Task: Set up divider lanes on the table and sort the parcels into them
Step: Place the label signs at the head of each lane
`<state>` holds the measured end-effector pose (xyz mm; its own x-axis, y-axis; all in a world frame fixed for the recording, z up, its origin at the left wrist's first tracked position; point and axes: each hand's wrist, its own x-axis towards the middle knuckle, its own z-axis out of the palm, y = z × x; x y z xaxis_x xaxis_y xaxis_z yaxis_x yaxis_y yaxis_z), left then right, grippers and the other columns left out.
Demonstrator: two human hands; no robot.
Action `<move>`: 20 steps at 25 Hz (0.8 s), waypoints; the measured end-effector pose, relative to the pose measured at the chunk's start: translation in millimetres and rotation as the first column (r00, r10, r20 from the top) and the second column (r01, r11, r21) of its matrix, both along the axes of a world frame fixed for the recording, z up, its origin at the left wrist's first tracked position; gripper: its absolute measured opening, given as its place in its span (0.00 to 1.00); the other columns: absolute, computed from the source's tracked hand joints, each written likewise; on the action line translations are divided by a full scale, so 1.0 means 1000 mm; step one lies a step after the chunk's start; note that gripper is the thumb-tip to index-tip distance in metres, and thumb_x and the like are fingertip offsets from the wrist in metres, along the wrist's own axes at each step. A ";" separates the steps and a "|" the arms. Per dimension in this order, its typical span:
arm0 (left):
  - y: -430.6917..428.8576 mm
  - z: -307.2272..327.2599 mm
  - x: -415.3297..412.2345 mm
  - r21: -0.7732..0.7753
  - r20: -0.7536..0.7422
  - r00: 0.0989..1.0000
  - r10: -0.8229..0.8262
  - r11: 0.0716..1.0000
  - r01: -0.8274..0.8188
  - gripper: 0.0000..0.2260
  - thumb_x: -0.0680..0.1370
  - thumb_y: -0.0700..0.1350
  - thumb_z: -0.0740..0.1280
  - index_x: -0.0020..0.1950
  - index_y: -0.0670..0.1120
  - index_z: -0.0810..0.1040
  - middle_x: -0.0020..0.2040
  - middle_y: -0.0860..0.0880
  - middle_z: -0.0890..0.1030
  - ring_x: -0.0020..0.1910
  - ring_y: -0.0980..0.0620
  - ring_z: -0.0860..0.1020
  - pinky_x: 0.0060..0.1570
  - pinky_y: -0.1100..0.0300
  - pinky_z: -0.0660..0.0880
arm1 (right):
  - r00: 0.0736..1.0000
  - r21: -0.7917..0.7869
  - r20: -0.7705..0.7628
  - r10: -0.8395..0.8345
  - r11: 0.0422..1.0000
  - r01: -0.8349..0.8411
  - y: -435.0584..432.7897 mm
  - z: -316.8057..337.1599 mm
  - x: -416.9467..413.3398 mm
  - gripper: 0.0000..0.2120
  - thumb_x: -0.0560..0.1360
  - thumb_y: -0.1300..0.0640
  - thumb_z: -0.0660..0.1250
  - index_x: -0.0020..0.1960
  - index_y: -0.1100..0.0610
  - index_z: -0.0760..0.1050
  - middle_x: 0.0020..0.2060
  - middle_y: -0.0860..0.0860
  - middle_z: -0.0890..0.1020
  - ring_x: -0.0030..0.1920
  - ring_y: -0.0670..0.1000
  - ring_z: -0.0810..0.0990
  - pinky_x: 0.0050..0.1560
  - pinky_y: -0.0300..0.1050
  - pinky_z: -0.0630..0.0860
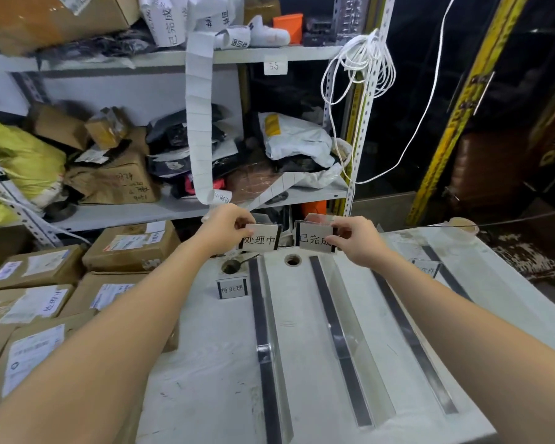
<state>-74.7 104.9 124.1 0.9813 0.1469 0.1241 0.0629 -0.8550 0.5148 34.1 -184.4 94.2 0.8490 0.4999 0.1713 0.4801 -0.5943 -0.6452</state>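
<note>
Pinched in the left hand (pixel 226 227) is a sign (pixel 259 239) reading 处理中; the right hand (pixel 358 240) pinches another sign (pixel 314 238) reading 已完成, both raised over the far end of the table (pixel 212 347). 3 clear dividers (pixel 342 344) with dark strips run along the tabletop, forming lanes. A third sign (pixel 232 288), 待处理, stands in the left lane; a fourth (pixel 425 267) is half hidden behind the right wrist. Parcels (pixel 36 302) sit stacked left of the table, below cluttered shelves (pixel 125 213).

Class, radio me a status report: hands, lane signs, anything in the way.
Left hand holds 处理中 sign; right hand holds 已完成 sign. 待处理 sign stands on table. Dividers down, lanes clear; parcels unsorted.
</note>
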 end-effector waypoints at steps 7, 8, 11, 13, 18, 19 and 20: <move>-0.049 0.004 0.018 0.054 0.012 0.999 0.036 0.998 -0.036 0.03 0.77 0.43 0.74 0.50 0.48 0.85 0.46 0.51 0.85 0.46 0.50 0.82 0.46 0.53 0.82 | 1.000 0.011 0.010 0.016 1.000 -0.016 -0.046 -0.008 0.026 0.08 0.78 0.57 0.73 0.57 0.55 0.84 0.47 0.47 0.84 0.45 0.43 0.80 0.44 0.39 0.81; -0.056 0.002 0.021 0.051 0.007 0.999 0.034 0.998 -0.034 0.02 0.77 0.43 0.74 0.49 0.49 0.84 0.45 0.51 0.84 0.46 0.51 0.82 0.45 0.55 0.81 | 1.000 0.013 0.016 0.021 1.000 -0.021 -0.054 -0.010 0.030 0.08 0.78 0.57 0.73 0.57 0.56 0.84 0.48 0.48 0.84 0.45 0.43 0.80 0.41 0.35 0.79; -0.079 -0.006 0.030 0.016 -0.011 1.000 0.027 0.999 -0.027 0.05 0.77 0.41 0.74 0.44 0.51 0.82 0.43 0.51 0.84 0.43 0.50 0.82 0.43 0.57 0.80 | 0.999 0.012 -0.002 0.034 0.999 -0.034 -0.078 -0.014 0.042 0.08 0.78 0.56 0.73 0.56 0.55 0.84 0.48 0.48 0.84 0.46 0.45 0.81 0.42 0.36 0.79; -0.096 -0.015 0.037 0.016 -0.013 0.999 0.043 0.999 -0.043 0.06 0.76 0.41 0.75 0.42 0.51 0.82 0.42 0.52 0.84 0.41 0.51 0.82 0.43 0.56 0.80 | 1.000 0.010 -0.014 0.023 1.000 -0.022 -0.095 -0.018 0.055 0.07 0.77 0.55 0.74 0.54 0.53 0.85 0.47 0.49 0.84 0.47 0.48 0.81 0.45 0.43 0.81; -0.124 -0.046 0.053 0.023 -0.050 0.995 0.085 0.996 -0.084 0.03 0.76 0.41 0.75 0.44 0.47 0.83 0.42 0.50 0.83 0.40 0.53 0.80 0.41 0.58 0.80 | 0.996 0.010 -0.085 0.010 1.000 -0.009 -0.120 -0.042 0.080 0.01 0.76 0.55 0.75 0.47 0.53 0.84 0.41 0.43 0.83 0.43 0.45 0.82 0.38 0.35 0.78; -0.127 -0.053 0.055 0.024 -0.066 0.994 0.092 0.996 -0.091 0.03 0.76 0.40 0.75 0.44 0.47 0.83 0.42 0.50 0.83 0.39 0.52 0.80 0.42 0.57 0.80 | 0.995 -0.001 -0.101 0.014 1.000 -0.015 -0.122 -0.048 0.084 0.01 0.76 0.55 0.75 0.47 0.53 0.84 0.40 0.42 0.83 0.42 0.44 0.82 0.38 0.34 0.78; -0.128 -0.061 0.058 0.031 -0.079 0.992 0.096 0.995 -0.094 0.03 0.76 0.40 0.75 0.44 0.47 0.83 0.41 0.50 0.83 0.39 0.52 0.79 0.43 0.56 0.80 | 0.993 -0.007 -0.119 0.018 1.000 -0.019 -0.124 -0.055 0.087 0.01 0.77 0.56 0.75 0.47 0.52 0.83 0.40 0.41 0.83 0.41 0.43 0.82 0.37 0.34 0.78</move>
